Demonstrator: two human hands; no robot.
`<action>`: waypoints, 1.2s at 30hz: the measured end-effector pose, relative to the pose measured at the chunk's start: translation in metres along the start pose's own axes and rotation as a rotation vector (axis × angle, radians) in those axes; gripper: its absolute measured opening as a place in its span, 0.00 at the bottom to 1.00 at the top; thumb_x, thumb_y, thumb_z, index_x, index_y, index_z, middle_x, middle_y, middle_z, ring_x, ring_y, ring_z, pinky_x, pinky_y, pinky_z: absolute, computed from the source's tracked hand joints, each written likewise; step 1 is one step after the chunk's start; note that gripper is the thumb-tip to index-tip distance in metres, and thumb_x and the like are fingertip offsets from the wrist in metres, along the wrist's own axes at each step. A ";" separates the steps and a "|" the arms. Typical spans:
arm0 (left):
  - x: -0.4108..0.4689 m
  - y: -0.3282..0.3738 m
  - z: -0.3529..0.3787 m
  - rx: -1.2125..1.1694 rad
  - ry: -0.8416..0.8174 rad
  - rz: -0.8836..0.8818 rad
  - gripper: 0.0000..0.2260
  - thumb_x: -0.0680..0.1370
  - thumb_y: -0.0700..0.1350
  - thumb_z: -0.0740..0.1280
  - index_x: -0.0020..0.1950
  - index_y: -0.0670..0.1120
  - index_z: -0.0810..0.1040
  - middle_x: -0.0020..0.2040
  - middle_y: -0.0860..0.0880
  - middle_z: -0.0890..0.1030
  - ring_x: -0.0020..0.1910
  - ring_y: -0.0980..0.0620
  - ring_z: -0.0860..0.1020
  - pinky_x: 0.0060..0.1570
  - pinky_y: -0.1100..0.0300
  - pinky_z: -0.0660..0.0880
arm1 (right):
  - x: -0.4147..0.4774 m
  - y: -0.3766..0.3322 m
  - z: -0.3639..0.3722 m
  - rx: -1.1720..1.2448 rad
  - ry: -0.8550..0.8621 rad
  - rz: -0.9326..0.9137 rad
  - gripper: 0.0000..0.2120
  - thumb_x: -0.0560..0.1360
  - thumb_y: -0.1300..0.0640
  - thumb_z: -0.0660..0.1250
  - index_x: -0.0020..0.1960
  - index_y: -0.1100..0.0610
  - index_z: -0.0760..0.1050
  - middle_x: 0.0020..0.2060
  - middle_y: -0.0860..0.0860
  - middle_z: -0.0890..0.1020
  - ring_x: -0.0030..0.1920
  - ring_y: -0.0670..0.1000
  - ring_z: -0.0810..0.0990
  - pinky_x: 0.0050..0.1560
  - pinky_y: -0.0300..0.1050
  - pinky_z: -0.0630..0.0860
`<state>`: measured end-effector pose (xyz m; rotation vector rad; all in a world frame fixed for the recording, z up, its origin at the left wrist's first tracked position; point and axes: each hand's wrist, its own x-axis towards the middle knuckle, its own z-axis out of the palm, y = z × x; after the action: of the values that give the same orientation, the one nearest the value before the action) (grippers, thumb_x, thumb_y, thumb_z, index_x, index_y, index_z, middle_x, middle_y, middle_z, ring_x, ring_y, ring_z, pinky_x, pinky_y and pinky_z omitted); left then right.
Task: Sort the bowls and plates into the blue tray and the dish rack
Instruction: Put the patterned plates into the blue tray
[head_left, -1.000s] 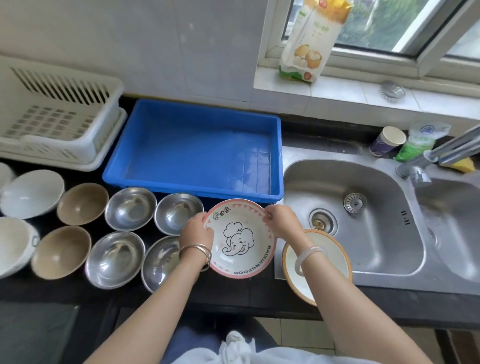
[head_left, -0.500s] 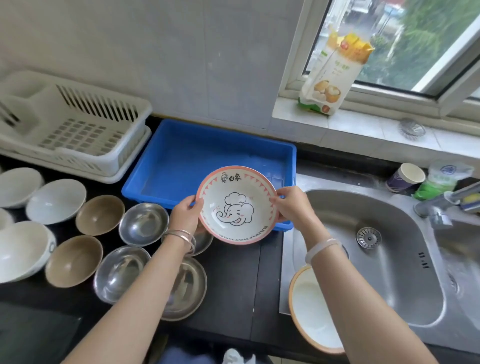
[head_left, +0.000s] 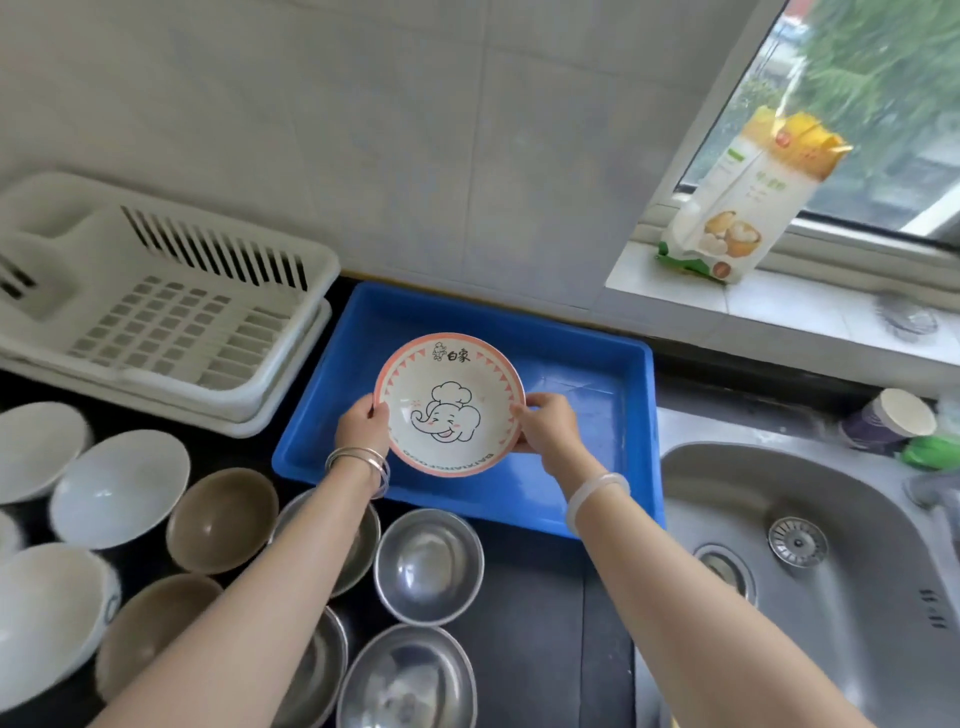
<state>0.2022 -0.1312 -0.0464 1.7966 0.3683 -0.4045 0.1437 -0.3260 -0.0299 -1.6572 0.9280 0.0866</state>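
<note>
You hold the elephant-print plate (head_left: 449, 404) between both hands over the blue tray (head_left: 631, 415), toward its left side. Your left hand (head_left: 362, 426) pinches the plate's left rim, your right hand (head_left: 545, 423) its right rim. The white dish rack (head_left: 171, 312) sits just left of the tray on the worktop.

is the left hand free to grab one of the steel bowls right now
Probably not yet: the left hand and right hand both hold the elephant plate over the blue tray. The steel bowl sits uncovered below.
</note>
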 end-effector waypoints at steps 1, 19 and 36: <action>0.010 -0.001 -0.001 0.013 -0.003 -0.007 0.11 0.76 0.40 0.57 0.38 0.49 0.75 0.44 0.42 0.78 0.43 0.46 0.74 0.52 0.44 0.76 | 0.005 0.000 0.007 0.010 -0.001 0.013 0.06 0.76 0.63 0.62 0.43 0.59 0.77 0.39 0.59 0.82 0.30 0.53 0.83 0.26 0.42 0.80; 0.060 -0.016 -0.012 -0.285 -0.139 -0.275 0.07 0.79 0.43 0.59 0.53 0.48 0.75 0.44 0.47 0.79 0.45 0.45 0.77 0.40 0.49 0.78 | 0.022 0.017 0.045 0.290 -0.054 0.133 0.09 0.78 0.59 0.63 0.56 0.61 0.76 0.47 0.57 0.83 0.36 0.52 0.84 0.31 0.37 0.79; 0.058 -0.016 -0.020 -0.633 -0.144 -0.383 0.14 0.79 0.43 0.60 0.65 0.48 0.72 0.59 0.44 0.75 0.60 0.39 0.74 0.46 0.47 0.77 | 0.018 0.010 0.082 0.639 -0.110 0.144 0.11 0.78 0.62 0.63 0.61 0.58 0.73 0.48 0.54 0.83 0.42 0.52 0.85 0.40 0.38 0.82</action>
<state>0.2484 -0.1055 -0.0815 1.0723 0.6597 -0.6021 0.1837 -0.2654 -0.0738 -0.9867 0.8732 -0.0218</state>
